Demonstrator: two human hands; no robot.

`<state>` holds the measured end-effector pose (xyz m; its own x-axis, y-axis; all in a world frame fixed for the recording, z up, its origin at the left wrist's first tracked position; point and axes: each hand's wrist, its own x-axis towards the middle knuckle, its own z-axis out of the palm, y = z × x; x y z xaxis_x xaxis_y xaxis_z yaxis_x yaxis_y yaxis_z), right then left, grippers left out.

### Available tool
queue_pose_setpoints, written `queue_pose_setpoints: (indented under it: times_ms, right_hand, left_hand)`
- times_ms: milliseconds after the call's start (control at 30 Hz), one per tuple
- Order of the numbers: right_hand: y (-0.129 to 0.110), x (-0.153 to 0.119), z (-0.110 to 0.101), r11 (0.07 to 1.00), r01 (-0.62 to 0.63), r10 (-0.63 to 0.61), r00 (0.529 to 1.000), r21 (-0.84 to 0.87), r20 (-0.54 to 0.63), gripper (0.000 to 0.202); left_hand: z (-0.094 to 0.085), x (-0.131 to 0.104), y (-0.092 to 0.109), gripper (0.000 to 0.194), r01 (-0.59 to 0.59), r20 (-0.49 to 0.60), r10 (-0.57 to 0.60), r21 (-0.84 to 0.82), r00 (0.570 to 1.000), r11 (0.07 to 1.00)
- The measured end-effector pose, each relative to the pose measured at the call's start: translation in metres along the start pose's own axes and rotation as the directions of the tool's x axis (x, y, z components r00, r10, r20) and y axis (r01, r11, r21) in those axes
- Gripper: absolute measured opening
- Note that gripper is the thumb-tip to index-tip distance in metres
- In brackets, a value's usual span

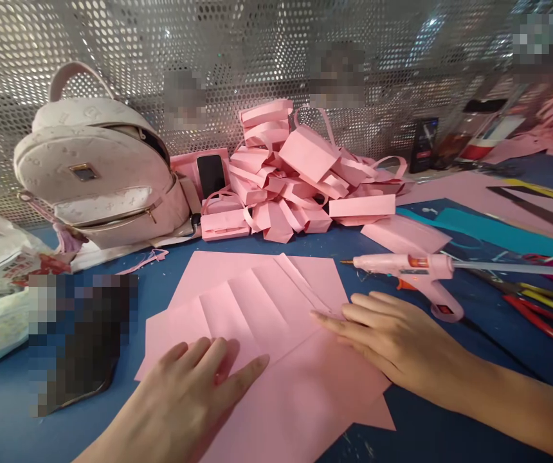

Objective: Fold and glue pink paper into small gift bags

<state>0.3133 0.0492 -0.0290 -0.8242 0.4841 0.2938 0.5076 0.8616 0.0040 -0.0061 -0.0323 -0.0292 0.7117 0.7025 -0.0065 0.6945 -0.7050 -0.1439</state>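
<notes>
A pink paper sheet with several parallel crease lines lies on top of other pink sheets in front of me. My left hand rests on the near left part of the creased sheet, its fingers bent down onto the paper and its thumb stretched to the right. My right hand lies at the right side, index finger extended and its tip touching the paper close to a narrow folded strip. The other right fingers are loosely bent. Neither hand grips anything visible.
A pink glue gun lies beyond my right hand, near red-handled pliers. At the back are a heap of folded pink paper boxes, a phone and a white backpack. A dark, partly blurred object lies left.
</notes>
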Motion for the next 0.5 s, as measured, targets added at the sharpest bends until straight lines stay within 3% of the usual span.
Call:
queue_pose_setpoints:
  times_ms: [233,400,500]
  right_hand:
    - [-0.016,-0.002,0.006,0.993,-0.014,0.007,0.998,-0.119,-0.062,0.036]
    - [-0.023,0.017,-0.003,0.979,-0.06,0.058,0.998,-0.193,-0.018,0.025]
    - [-0.023,0.036,-0.01,0.981,-0.114,0.111,0.994,-0.159,-0.025,0.022]
  left_hand:
    - [0.002,-0.001,0.0,0.069,0.036,-0.023,-0.036,-0.026,0.999,0.999]
    - [0.001,-0.006,-0.007,0.014,0.248,-0.051,-0.283,-0.349,0.958,0.904]
    - [-0.006,-0.007,-0.008,0.009,0.271,0.012,-0.307,-0.506,0.952,0.819]
